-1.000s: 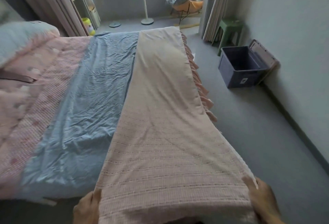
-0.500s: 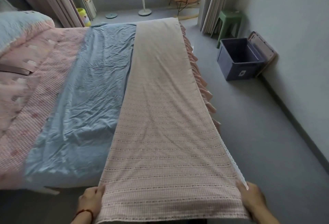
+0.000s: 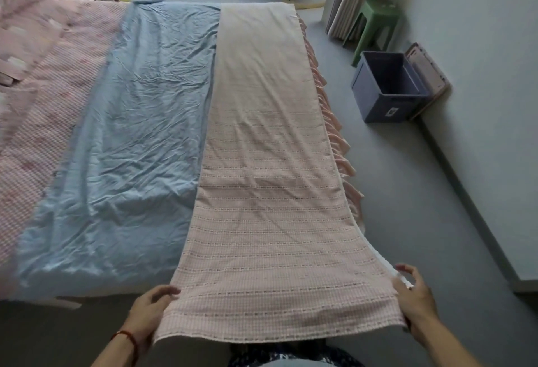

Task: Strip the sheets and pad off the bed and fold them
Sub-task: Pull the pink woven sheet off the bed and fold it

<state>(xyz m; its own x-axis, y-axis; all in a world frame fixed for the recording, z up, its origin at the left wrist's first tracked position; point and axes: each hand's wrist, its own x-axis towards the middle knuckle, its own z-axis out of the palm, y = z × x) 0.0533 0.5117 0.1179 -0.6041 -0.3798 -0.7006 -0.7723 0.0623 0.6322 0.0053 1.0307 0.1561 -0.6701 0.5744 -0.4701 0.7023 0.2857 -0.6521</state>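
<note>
The left hand (image 3: 151, 310) and right hand (image 3: 412, 294) each grip a near corner of the pink woven sheet (image 3: 270, 192), holding that end taut off the foot of the bed (image 3: 87, 291). The sheet, already folded into a long narrow strip, lies along the bed's right side. Lengthwise folding looks done; folding it end to end remains, and the wrinkled blue sheet (image 3: 131, 133) and pink checked cover (image 3: 43, 90) still lie spread.

Both forearms are bare with no sleeves in view, a thin red cord bracelet (image 3: 127, 338) circles the wrist just behind the left hand (image 3: 148, 312), the right hand (image 3: 413, 296) wears nothing, and between the forearms shows dark clothing with a pale speckled pattern (image 3: 294, 355).
</note>
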